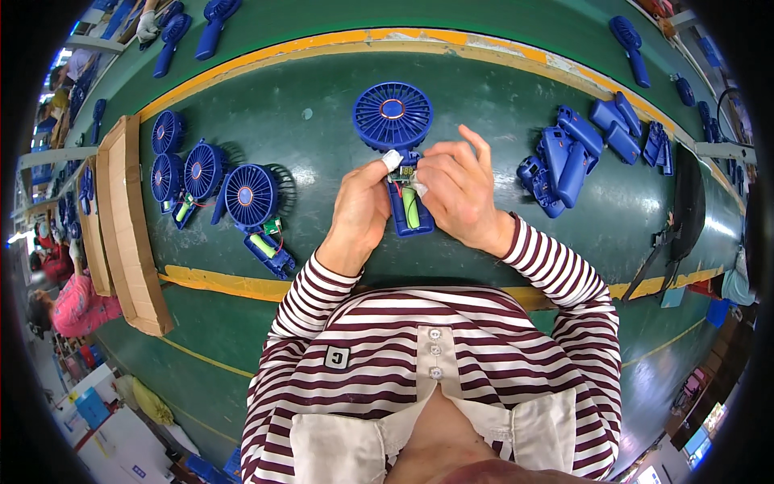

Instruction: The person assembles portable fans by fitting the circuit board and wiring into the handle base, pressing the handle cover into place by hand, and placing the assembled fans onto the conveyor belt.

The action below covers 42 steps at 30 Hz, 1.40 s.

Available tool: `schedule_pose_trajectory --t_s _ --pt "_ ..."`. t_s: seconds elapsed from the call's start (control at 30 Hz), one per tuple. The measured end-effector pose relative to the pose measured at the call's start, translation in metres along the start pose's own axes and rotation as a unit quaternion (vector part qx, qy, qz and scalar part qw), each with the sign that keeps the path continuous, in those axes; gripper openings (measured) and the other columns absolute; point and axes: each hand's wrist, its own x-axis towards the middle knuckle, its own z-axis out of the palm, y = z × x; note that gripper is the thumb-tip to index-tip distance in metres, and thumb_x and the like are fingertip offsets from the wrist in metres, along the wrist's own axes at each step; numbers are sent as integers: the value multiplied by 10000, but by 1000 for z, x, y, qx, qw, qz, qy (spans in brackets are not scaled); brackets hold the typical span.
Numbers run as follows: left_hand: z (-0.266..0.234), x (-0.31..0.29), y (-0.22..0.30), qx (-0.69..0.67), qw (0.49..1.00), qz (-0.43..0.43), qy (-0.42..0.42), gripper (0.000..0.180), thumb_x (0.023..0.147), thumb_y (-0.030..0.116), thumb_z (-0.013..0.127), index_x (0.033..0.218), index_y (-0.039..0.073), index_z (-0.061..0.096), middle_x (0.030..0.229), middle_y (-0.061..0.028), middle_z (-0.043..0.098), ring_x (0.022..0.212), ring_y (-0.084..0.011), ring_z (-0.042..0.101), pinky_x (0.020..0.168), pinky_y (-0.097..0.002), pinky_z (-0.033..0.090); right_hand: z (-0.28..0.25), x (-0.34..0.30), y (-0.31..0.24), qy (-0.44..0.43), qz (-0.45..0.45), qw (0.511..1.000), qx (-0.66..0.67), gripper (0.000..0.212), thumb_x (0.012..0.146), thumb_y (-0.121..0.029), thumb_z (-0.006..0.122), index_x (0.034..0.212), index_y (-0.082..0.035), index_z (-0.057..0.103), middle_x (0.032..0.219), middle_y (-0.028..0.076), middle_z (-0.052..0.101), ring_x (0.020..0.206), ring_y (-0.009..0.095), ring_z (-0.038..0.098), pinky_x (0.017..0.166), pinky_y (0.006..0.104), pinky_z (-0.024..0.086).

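Note:
A blue handheld fan lies on the bench in front of me, its handle pointing toward me with the cover off. Inside the handle sit a green battery cell and, above it, a small circuit board with a display. From the left, my left hand is closed around the handle's upper part, its thumb in a white finger cover by the board. My right hand has thumb and forefinger pinched at the board's right edge, other fingers curled or raised; the fingertips' contact is partly hidden.
Several blue fans stand at the left, some with open handles, batteries and wires showing. Blue handle covers are heaped at the right. A cardboard tray edges the bench's left. Across the far yellow strip lie more fans; a gloved hand shows there.

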Motion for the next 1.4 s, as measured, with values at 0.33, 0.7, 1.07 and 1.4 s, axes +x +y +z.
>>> schedule_pose_trajectory --t_s 0.33,0.7,1.07,1.4 --pt "11 -2 -2 28 998 46 11 203 883 100 450 961 -46 567 898 -84 597 814 -136 562 734 -272 458 1 -1 -4 -10 100 995 26 184 608 -9 644 783 -40 597 809 48 570 866 225 544 907 472 347" --pt "9 -1 -7 -36 998 56 19 195 872 111 446 953 -34 548 918 -89 587 829 -169 567 730 -304 467 0 -1 0 1 5 999 -36 157 617 -31 646 763 -31 589 801 48 580 845 212 571 936 507 318" --pt "15 -8 15 -12 996 -69 -59 350 918 191 293 1110 -53 455 1006 -179 583 862 -318 605 790 -415 496 -24 32 13 -138 143 959 202 111 723 78 544 830 49 539 900 115 531 699 253 565 589 316 468" --pt "9 -8 16 -37 994 -79 -66 331 915 177 312 1114 -50 448 1018 -176 575 898 -285 600 816 -407 492 -25 31 8 -174 187 934 252 70 707 77 517 774 60 525 909 127 503 752 305 541 643 369 448"
